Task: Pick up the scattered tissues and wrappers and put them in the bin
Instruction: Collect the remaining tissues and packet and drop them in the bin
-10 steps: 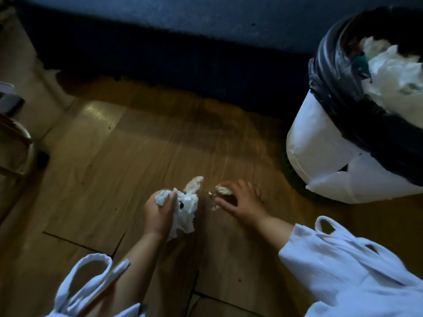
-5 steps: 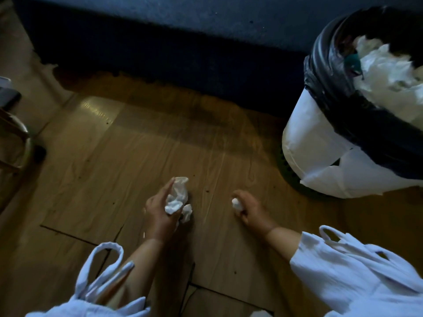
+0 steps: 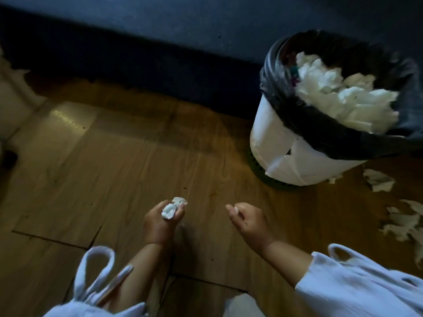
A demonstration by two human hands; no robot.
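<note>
My left hand is closed around a crumpled white tissue, held a little above the wooden floor. My right hand pinches a small white scrap between thumb and fingers. The bin stands at the upper right, white-sided with a black liner, heaped with white tissues. More torn tissues lie on the floor right of the bin's base, and others lie further right of my right hand.
A dark blue piece of furniture runs along the back edge of the wooden floor. A pale object sits at the far left. A white scrap shows at the bottom edge between my arms.
Both hands have lifted off the floor and drawn back towards me. The left hand's tissue is now balled tighter. The view has swung right, bringing the tissues beside the bin into sight.
</note>
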